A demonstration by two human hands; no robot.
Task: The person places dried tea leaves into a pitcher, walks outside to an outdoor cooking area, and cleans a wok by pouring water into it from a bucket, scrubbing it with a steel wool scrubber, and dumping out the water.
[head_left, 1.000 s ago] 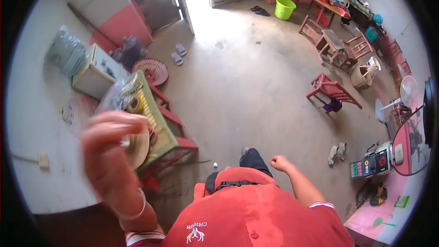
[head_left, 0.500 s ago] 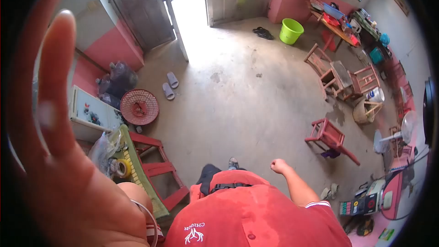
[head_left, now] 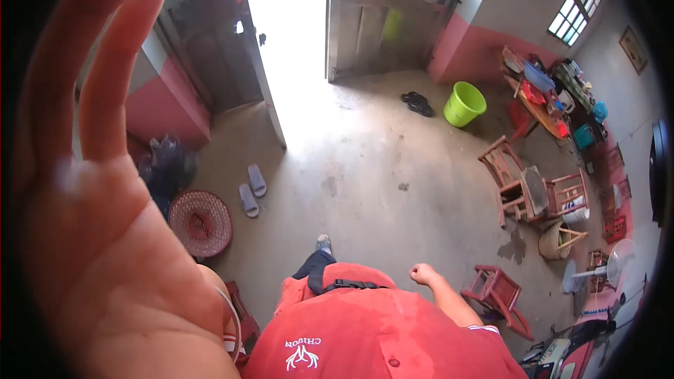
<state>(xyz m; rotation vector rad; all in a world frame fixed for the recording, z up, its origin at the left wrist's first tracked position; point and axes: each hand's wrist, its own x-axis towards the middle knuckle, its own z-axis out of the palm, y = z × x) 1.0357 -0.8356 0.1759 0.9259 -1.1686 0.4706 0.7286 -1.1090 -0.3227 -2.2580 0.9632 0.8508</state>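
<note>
My left hand (head_left: 119, 238) is raised close to the camera and fills the left side of the view, its fingers stretched upward and its palm showing with nothing on it. A thin bracelet circles that wrist. My right hand (head_left: 422, 274) hangs low to the right of my red shirt (head_left: 351, 337), fingers curled in; whether it holds anything is too small to make out. The red chair (head_left: 495, 291) is the thing nearest to it, further right. One shoe (head_left: 324, 243) shows on the floor ahead of my body.
Purple slippers (head_left: 253, 189) and a red woven basket (head_left: 201, 223) lie at the left. The open doorway (head_left: 291, 42) is ahead. A green bucket (head_left: 464, 104), wooden chairs (head_left: 537, 193), a cluttered table (head_left: 544, 102) and a fan (head_left: 618, 264) stand to the right.
The view has moved forward toward the doorway, and the green-topped table has gone out of sight. My left hand has come up close to the camera, fingers extended. My right hand stays low.
</note>
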